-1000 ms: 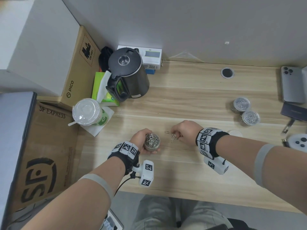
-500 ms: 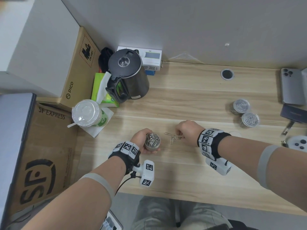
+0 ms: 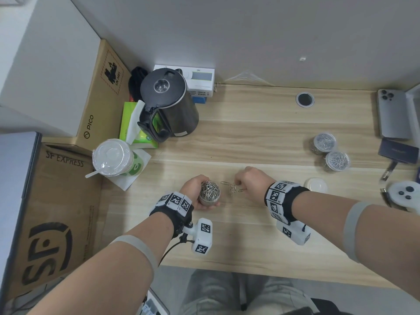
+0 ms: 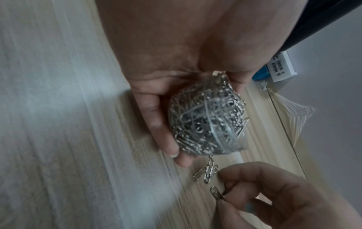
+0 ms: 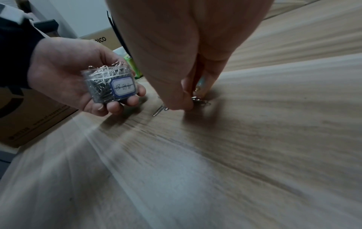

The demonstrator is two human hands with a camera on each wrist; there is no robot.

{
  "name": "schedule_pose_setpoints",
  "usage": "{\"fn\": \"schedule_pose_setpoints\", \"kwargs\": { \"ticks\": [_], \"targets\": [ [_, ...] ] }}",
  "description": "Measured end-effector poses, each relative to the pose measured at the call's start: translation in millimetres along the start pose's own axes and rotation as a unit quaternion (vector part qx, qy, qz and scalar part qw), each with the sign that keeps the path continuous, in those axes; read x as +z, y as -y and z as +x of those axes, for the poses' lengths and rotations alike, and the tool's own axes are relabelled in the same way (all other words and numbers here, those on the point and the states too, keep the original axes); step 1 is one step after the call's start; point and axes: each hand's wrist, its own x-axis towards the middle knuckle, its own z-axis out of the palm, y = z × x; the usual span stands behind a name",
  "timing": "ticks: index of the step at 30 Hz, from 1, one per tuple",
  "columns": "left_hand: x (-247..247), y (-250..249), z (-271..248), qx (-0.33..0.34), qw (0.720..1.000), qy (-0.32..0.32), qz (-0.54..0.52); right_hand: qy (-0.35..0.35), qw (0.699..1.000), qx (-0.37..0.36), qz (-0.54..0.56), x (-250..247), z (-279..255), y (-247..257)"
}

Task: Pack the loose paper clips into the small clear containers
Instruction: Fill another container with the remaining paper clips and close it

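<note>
a pale wood-grain desk (image 3: 261, 137) runs up against a plain grey wall (image 3: 227, 35); a round cable grommet (image 3: 305, 99) is set in the desktop near the wall; grey floor (image 3: 172, 278) shows below the desk's front edge; lighting is soft and even

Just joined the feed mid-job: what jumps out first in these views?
At the near middle of the desk, the left hand grips an open clear container heaped with paper clips. Right beside it, the right hand pinches at a few loose clips lying on the wood. Far right stand two filled containers, touching; a black kettle looms at back left.
</note>
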Motion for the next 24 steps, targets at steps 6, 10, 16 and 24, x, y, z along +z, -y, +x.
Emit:
{"fn": "schedule_pose_setpoints", "kwargs": {
  "ticks": [6,10,16,24],
  "targets": [
    [2,0,0,-0.003,1.0,-0.011,0.005,-0.006,1.0,-0.011,0.027,-6,-11,-1],
    [6,-1,-4,0.007,1.0,-0.018,0.004,-0.03,0.994,-0.012,0.101,-12,-17,4],
    [13,1,-7,0.019,0.999,-0.036,0.014,-0.076,0.97,-0.078,0.215,-34,-22,42],
    [23,-1,-18,0.046,0.998,-0.028,0.01,-0.101,0.976,-0.113,0.154,-20,-20,69]
  ]
}}
